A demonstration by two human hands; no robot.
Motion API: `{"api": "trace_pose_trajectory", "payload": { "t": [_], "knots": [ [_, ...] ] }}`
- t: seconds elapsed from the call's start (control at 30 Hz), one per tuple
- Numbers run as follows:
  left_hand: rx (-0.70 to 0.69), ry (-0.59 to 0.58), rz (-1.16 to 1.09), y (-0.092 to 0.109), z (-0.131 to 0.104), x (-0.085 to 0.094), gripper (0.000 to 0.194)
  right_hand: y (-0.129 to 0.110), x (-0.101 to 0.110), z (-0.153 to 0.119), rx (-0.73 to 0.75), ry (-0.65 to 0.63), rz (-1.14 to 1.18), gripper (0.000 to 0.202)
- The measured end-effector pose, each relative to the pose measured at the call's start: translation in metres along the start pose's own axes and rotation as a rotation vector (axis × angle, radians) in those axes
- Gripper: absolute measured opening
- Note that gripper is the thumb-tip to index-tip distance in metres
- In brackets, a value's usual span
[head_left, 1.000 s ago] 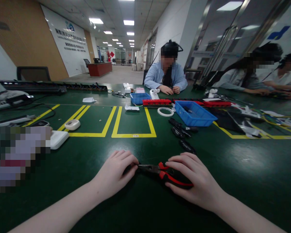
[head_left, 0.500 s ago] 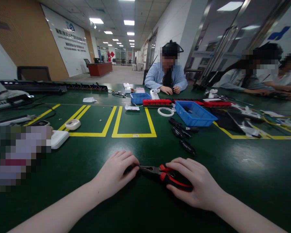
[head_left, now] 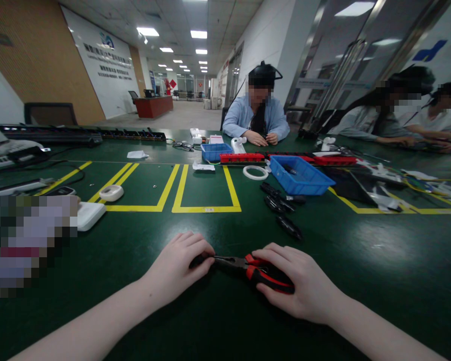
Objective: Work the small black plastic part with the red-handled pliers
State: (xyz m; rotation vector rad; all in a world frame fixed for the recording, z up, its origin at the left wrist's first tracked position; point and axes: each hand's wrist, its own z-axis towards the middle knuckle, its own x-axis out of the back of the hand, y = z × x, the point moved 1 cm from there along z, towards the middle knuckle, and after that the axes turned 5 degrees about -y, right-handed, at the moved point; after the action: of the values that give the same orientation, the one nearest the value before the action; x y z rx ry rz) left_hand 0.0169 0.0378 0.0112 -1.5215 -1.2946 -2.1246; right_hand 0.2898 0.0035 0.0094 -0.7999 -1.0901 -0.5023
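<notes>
Red-and-black long-nose pliers (head_left: 272,281) lie across the space between my hands, low over the green table (head_left: 225,326). My right hand (head_left: 298,286) is wrapped round their handles, which are slightly spread. The dark jaws point left to the fingertips of my left hand (head_left: 184,263). Its thumb and index finger are pinched together at the tip of the jaws; whatever small thing may be between them is hidden. Beyond my right hand lie several black parts (head_left: 288,227) on the table.
A blue bin (head_left: 300,176), a smaller blue bin (head_left: 216,151), a white ring (head_left: 255,173) and red strips (head_left: 242,158) lie further back. A white box (head_left: 90,216) and tape roll (head_left: 111,193) are at left. A person (head_left: 255,115) sits opposite.
The whole view has shifted slightly. My right hand and the pliers have moved a little to the left; my left hand keeps its pinch at the jaw tips.
</notes>
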Motion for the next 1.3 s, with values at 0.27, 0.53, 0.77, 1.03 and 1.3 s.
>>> {"api": "trace_pose_trajectory", "payload": {
  "t": [0.27,0.53,0.77,1.03,1.3],
  "knots": [
    [-0.011,0.006,0.010,0.002,0.000,-0.001,0.011,0.002,-0.001,-0.001,-0.029,-0.054,-0.012,0.044],
    [-0.011,0.004,0.006,0.002,-0.002,-0.001,0.011,0.002,0.000,0.001,-0.035,-0.084,0.009,0.045],
    [-0.025,0.019,0.009,0.003,-0.003,-0.001,0.014,0.002,0.000,0.001,-0.025,-0.079,0.012,0.045],
    [-0.039,0.040,0.019,0.001,-0.002,0.000,0.013,-0.005,0.003,0.002,0.064,0.027,-0.153,0.043],
    [-0.031,0.037,0.039,0.001,-0.001,-0.001,0.014,-0.010,0.006,0.002,0.201,0.099,-0.384,0.042]
  ]
}}
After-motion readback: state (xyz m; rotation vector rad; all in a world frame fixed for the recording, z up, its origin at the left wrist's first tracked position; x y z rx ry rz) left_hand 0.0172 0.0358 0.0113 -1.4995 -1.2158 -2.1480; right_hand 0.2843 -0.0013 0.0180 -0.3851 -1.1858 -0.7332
